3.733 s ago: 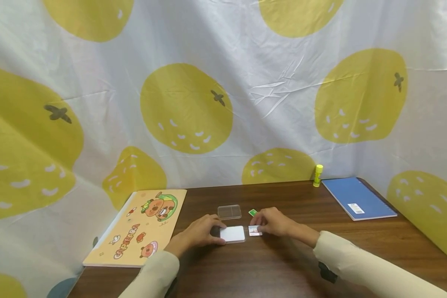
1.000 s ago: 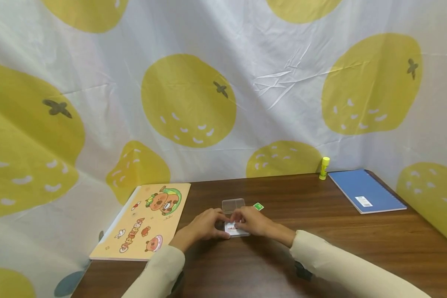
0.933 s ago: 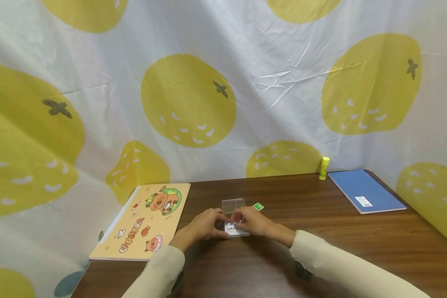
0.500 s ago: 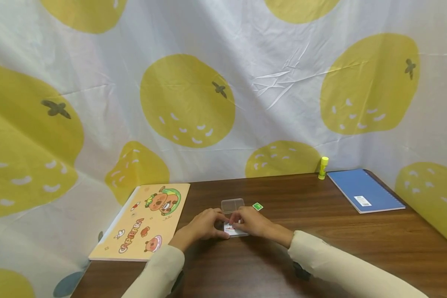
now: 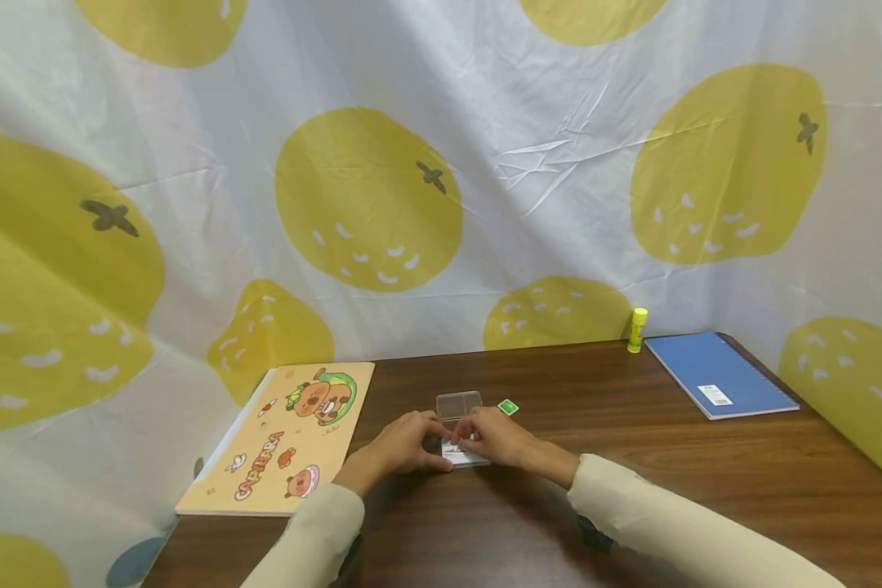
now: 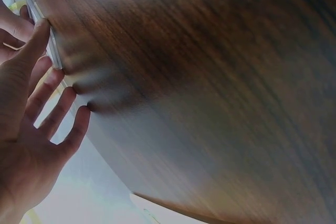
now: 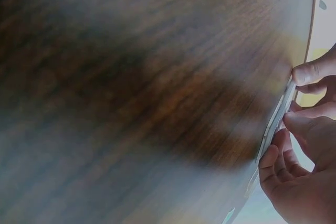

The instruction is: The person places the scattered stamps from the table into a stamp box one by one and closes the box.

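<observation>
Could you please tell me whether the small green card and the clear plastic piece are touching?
Apart. The head view shows a strip of brown table between the small green card and the clear plastic piece.

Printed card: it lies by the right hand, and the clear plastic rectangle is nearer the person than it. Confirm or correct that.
No: the head view shows the clear plastic rectangle farther from the person than the printed card, which does lie by the right hand.
</observation>
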